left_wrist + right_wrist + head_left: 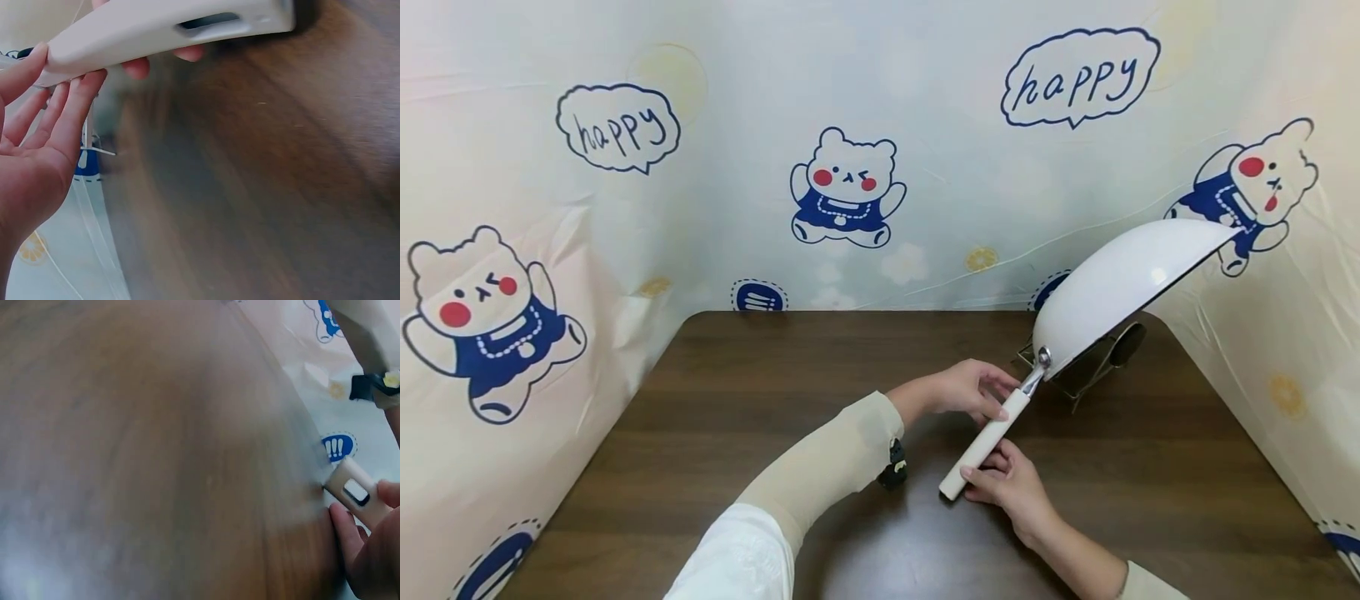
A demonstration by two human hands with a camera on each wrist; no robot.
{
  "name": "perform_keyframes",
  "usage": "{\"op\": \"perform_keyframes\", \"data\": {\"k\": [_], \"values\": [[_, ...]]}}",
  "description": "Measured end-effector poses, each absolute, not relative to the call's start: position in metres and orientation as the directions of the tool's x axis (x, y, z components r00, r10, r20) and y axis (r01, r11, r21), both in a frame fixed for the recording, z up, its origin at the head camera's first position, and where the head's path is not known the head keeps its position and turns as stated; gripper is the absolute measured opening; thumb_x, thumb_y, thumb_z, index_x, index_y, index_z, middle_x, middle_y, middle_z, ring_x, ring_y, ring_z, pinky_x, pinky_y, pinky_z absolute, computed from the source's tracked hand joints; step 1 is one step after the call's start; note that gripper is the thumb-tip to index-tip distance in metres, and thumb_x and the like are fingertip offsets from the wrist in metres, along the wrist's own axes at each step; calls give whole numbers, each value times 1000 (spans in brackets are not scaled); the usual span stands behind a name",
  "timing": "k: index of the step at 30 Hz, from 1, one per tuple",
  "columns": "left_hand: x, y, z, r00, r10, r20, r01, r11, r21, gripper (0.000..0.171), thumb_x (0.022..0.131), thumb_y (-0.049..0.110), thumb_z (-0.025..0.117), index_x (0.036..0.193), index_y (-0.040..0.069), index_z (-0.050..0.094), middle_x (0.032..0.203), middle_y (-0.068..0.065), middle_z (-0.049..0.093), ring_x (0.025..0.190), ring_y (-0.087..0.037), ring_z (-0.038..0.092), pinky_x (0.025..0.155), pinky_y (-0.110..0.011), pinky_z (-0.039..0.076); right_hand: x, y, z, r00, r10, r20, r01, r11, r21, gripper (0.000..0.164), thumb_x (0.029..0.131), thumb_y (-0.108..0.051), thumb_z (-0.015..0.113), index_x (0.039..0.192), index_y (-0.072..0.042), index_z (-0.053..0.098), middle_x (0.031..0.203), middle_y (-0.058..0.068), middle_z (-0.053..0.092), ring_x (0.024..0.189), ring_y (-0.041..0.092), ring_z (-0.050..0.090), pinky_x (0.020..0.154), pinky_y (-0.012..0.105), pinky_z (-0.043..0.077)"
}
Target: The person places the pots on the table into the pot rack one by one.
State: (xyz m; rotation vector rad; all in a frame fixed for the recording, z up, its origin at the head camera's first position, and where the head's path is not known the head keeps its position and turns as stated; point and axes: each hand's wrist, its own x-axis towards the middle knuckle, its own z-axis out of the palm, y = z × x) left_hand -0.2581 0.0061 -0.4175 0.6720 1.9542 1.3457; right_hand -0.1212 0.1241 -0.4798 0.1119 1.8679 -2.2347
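A white wok [1127, 271] is tilted on its side at the right of the table, its rounded outside toward me and its inside hidden. Its cream handle [981, 450] slopes down toward the front left. Near the metal neck, my left hand [958, 390] pinches the handle between thumb and fingers; the left wrist view shows that hand [37, 165] at the handle's narrow part [137, 37]. Lower down, my right hand [1015, 492] grips the handle close to its end. In the right wrist view, the handle's end [339, 479] has a hanging slot.
Behind the wok stands a thin wire rack [1082, 390] with a dark round piece [1127, 344], partly hidden; whether the wok touches it I cannot tell. A brown wooden table [760, 367] lies below. A printed cloth [940, 192] hangs around its back and sides.
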Motion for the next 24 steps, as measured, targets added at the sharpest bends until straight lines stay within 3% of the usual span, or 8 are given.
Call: {"op": "perform_keyframes", "data": {"k": [6, 14, 21, 24], "values": [[-251, -7, -424, -660, 726, -192, 8, 262, 965, 43, 83, -7, 72, 125, -4, 61, 110, -9, 68, 93, -16, 68, 75, -38, 58, -123, 140, -476, -949, -226, -219, 242, -84, -967, 57, 85, -2, 72, 126, 13, 36, 93, 10, 63, 81, 24, 69, 69, 42, 59], [-241, -33, -430, -725, 675, -138, -9, 191, 982, 39, 87, -8, 68, 123, -13, 57, 118, -31, 60, 90, -17, 67, 76, -40, 58, -127, 164, -469, -934, -281, -219, 229, -3, -973, 62, 89, -6, 69, 131, 15, 29, 101, 16, 64, 86, 29, 68, 71, 45, 58], [-237, -51, -429, -773, 633, -43, 126, 219, 968, 30, 87, -5, 68, 116, -11, 61, 93, -15, 66, 79, -17, 66, 71, -38, 58, -132, 177, -462, -967, -171, -190, 189, 23, -982, 59, 87, -1, 67, 132, 13, 31, 100, 18, 63, 86, 31, 67, 69, 44, 58], [-236, -58, -430, -781, 624, -15, 162, 226, 961, 28, 86, -5, 70, 113, -9, 64, 92, -14, 66, 78, -17, 66, 72, -41, 58, -133, 181, -459, -975, -127, -180, 176, 38, -984, 57, 87, 0, 68, 131, 12, 34, 99, 16, 63, 84, 31, 68, 67, 43, 59]]}}
